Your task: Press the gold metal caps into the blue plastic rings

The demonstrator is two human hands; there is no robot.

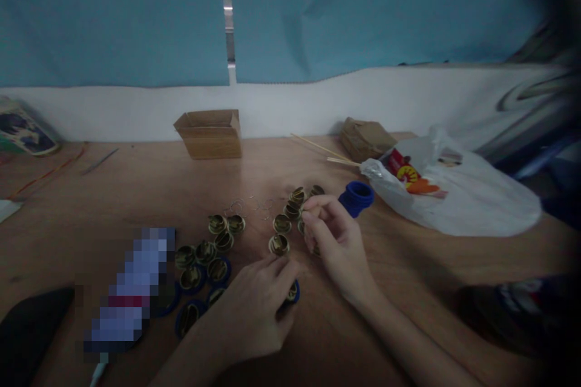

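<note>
One wooden desk [422,278] beneath the blue stack [357,198] and everything round it. Just right of the stack, a white bag [490,196] with a red-and-orange packet [411,175] inside. Left of the stack and nearer the camera, the left hand [261,302], fingers half curled over a blue-rimmed piece [294,292]; cannot tell its hold. Just left of the stack, the right hand [333,233], thumb and fingertips drawn together in a pinch, their contents too small to tell. Far left of the stack, a pixelated slab [136,284]. Beyond the stack and leftward, an open carton [211,142]; straight beyond, a brown parcel [367,139]. Left of the stack, brass pieces [282,224] in two loose groups, several blue-rimmed. Also left, thin rings [267,203].
</note>
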